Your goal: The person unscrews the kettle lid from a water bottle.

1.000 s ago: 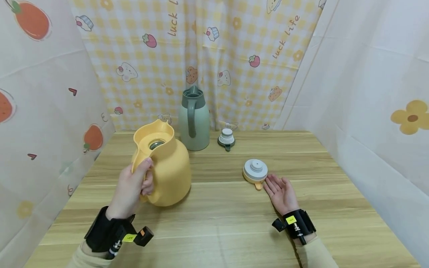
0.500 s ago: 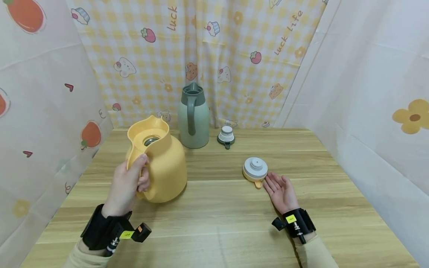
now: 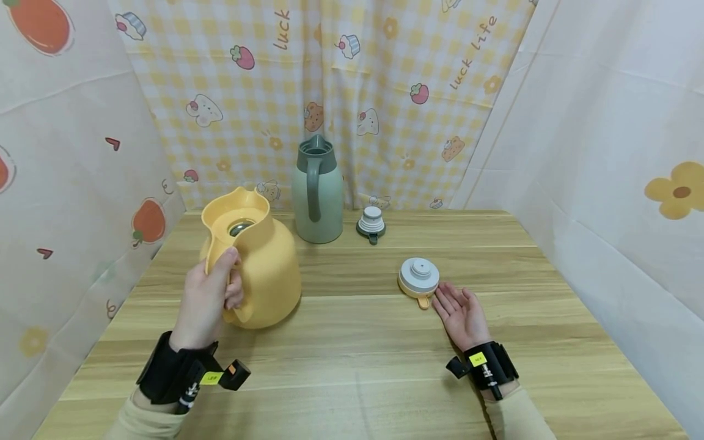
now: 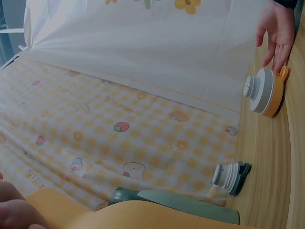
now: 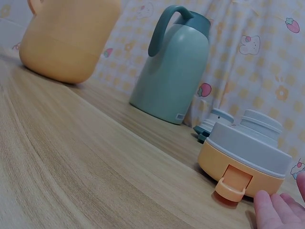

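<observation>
My left hand (image 3: 211,296) grips the handle of a yellow thermos jug (image 3: 266,275), thumb on top. The jug's mouth is uncovered, showing a shiny metal neck inside. Its body stands upright, close over the table, and fills the bottom of the left wrist view. On the right, my right hand (image 3: 462,318) lies palm up with fingers extended. Its fingertips (image 5: 265,202) are right beside a yellow-and-grey jug lid (image 3: 419,278), which rests upside down with its orange tab toward me. That lid also shows large in the right wrist view (image 5: 243,155).
Behind stands a green thermos jug (image 3: 318,198) with a dark green handle, its top uncovered. A smaller white-and-green lid (image 3: 371,225) lies upside down beside it. Patterned curtains (image 3: 379,110) close off the back and sides of the wooden table (image 3: 352,366).
My left hand has shifted the yellow thermos jug a little to the left and slightly away from the green jug. The right hand and both lids stay put.
</observation>
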`<state>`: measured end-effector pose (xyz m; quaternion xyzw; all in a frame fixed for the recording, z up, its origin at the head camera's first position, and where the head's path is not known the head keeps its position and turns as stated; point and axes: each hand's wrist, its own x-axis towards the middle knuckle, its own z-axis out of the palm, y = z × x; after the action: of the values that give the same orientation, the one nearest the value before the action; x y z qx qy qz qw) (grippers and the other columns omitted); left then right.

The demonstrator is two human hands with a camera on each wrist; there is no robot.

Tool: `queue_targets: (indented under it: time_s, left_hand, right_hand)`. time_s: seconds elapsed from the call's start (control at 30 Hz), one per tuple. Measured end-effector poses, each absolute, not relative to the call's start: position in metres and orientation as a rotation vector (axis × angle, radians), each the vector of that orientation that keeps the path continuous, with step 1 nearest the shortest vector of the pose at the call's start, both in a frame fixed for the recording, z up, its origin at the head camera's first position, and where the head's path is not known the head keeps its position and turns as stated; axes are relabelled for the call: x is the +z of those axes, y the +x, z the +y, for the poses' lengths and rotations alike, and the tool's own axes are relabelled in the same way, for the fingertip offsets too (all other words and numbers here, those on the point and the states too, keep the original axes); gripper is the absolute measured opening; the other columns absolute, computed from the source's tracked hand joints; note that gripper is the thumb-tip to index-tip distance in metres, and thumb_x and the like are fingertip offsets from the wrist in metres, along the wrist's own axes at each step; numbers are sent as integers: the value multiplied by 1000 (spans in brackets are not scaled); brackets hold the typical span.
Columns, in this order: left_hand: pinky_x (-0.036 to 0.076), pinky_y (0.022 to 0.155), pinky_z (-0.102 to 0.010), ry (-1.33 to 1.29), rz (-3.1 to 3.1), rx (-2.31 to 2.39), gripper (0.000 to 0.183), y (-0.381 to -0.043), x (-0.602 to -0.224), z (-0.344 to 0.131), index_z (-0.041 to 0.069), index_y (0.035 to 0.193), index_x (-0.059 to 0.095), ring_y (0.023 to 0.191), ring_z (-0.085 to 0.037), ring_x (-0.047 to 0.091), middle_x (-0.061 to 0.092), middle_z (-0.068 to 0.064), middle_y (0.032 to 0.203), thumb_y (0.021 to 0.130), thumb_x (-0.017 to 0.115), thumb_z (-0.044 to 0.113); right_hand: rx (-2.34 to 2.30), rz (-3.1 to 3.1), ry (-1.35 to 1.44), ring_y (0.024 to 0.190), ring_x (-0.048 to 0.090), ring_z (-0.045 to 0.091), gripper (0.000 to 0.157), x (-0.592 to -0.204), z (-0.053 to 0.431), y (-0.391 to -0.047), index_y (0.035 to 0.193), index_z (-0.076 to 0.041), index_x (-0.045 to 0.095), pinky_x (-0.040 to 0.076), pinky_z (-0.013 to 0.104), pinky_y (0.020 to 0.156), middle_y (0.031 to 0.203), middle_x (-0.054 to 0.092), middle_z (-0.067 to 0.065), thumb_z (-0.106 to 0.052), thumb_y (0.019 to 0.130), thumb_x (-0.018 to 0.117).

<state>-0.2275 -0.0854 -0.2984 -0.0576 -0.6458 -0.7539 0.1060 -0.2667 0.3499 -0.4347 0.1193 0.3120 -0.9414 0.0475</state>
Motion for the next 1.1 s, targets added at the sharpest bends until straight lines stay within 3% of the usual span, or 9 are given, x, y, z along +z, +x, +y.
queue_targets:
  time_s: [0.2,0.43,0.77,1.1]
  left_hand:
    - [34,42,-27,-171,-1870,-2230,30,-232,-297,-87,0,91,47,42,-13,36,38,0,52,101,53,27]
    - [37,44,-26,-139,-1871,-2229,29,-237,-297,-89,2,91,47,42,-13,37,38,0,52,101,54,29]
    - [38,44,-26,-119,-1872,-2231,30,-245,-296,-95,2,92,48,41,-13,37,38,1,51,100,55,30]
    - [37,43,-24,-89,-1812,-2260,28,-254,-298,-100,4,92,49,41,-11,38,38,2,51,99,58,29]
  right_hand:
    - [-2881,930,374,143,21,17,38,-435,350,-268,134,-7,38,25,31,112,132,44,8,-32,107,29]
    - [-2867,942,400,143,21,17,45,-435,350,-270,145,-8,26,27,30,111,140,37,7,-33,107,26]
    - [-2874,953,364,144,19,18,38,-434,350,-270,134,-6,38,25,31,112,135,42,8,-32,107,28]
    - [-2870,942,385,144,20,17,45,-435,351,-270,144,-8,28,26,30,112,142,35,8,-32,107,29]
